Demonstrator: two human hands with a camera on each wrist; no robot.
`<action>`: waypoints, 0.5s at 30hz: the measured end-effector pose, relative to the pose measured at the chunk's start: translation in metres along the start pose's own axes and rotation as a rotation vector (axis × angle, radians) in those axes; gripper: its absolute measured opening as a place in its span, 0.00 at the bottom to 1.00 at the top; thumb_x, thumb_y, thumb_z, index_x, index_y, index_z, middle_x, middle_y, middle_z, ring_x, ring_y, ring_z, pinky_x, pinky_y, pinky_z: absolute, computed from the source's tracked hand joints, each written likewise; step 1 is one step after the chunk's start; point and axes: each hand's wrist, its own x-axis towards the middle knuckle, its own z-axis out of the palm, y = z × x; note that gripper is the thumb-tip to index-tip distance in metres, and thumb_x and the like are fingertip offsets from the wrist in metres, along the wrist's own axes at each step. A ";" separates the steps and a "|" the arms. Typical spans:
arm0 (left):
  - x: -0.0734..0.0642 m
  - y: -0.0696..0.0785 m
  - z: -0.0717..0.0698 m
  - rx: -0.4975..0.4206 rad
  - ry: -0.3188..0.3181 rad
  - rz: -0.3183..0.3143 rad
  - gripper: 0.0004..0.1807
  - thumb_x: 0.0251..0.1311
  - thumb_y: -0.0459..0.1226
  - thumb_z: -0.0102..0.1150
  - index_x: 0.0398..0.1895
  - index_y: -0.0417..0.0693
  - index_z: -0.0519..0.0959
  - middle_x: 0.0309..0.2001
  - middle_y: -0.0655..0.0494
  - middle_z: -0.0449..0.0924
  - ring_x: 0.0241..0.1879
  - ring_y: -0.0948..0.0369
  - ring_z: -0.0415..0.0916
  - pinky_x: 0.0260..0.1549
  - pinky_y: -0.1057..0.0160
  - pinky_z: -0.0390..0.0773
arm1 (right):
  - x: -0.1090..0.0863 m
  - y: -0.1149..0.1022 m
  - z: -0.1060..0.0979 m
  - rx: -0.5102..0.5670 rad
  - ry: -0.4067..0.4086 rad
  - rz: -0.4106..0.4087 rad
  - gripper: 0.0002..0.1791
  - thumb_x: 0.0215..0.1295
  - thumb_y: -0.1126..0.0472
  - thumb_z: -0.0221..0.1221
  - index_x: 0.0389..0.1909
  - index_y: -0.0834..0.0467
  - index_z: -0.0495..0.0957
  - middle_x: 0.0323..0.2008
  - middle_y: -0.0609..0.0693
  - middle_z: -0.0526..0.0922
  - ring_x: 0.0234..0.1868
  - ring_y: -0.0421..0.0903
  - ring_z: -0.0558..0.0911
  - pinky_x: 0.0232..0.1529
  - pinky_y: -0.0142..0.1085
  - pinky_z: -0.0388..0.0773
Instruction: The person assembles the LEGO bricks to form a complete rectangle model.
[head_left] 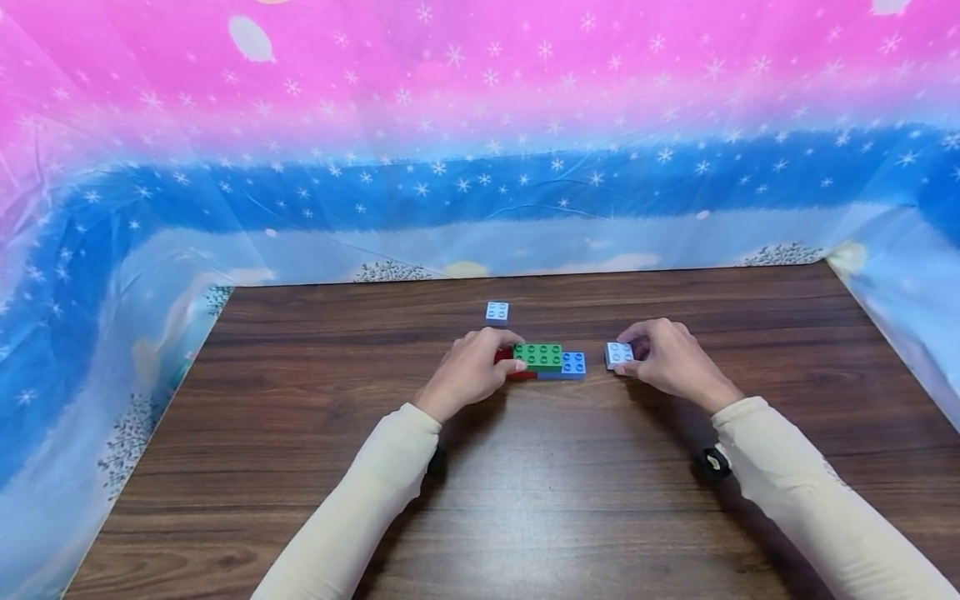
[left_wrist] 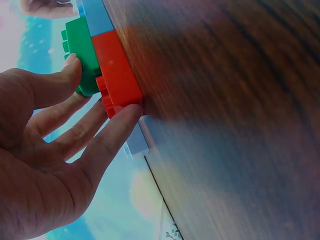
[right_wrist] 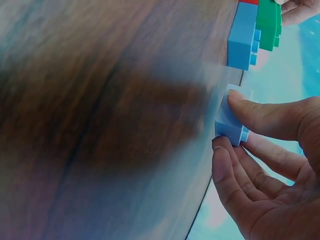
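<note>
My left hand (head_left: 471, 367) grips a green brick (head_left: 542, 357) with thumb and fingers at its left end. That green brick sits on top of a red brick (left_wrist: 118, 65) and a blue brick (head_left: 573, 364), which stand end to end on the table and are bridged by it. In the left wrist view one fingertip touches the red brick's end. Off to the right, my right hand (head_left: 670, 358) pinches a small pale blue brick (right_wrist: 230, 120) between thumb and fingers, low at the tabletop and apart from the joined bricks.
A second pale brick (head_left: 497, 311) with studs up lies behind the joined bricks. The brown wooden table (head_left: 525, 483) reaches back to a pink and blue snowflake cloth (head_left: 480, 183) that hangs along its rear and sides.
</note>
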 end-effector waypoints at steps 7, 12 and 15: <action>0.000 -0.001 -0.001 -0.004 0.006 0.010 0.19 0.69 0.42 0.63 0.60 0.48 0.82 0.52 0.53 0.84 0.42 0.59 0.77 0.45 0.54 0.77 | 0.001 -0.006 0.000 0.020 -0.007 0.001 0.19 0.58 0.67 0.72 0.50 0.69 0.83 0.41 0.61 0.86 0.39 0.51 0.83 0.37 0.42 0.78; 0.000 -0.001 0.000 -0.005 -0.004 0.004 0.19 0.69 0.42 0.63 0.61 0.48 0.81 0.52 0.54 0.83 0.41 0.59 0.77 0.44 0.56 0.77 | 0.002 -0.010 0.000 0.022 -0.007 0.013 0.19 0.58 0.67 0.72 0.50 0.68 0.83 0.40 0.60 0.86 0.39 0.51 0.82 0.37 0.41 0.77; 0.000 0.000 0.000 -0.005 -0.005 0.002 0.19 0.69 0.42 0.63 0.61 0.48 0.81 0.51 0.54 0.83 0.41 0.59 0.77 0.44 0.56 0.77 | 0.003 -0.012 0.000 0.021 -0.005 0.002 0.19 0.57 0.66 0.73 0.50 0.68 0.83 0.39 0.59 0.87 0.38 0.51 0.82 0.35 0.41 0.76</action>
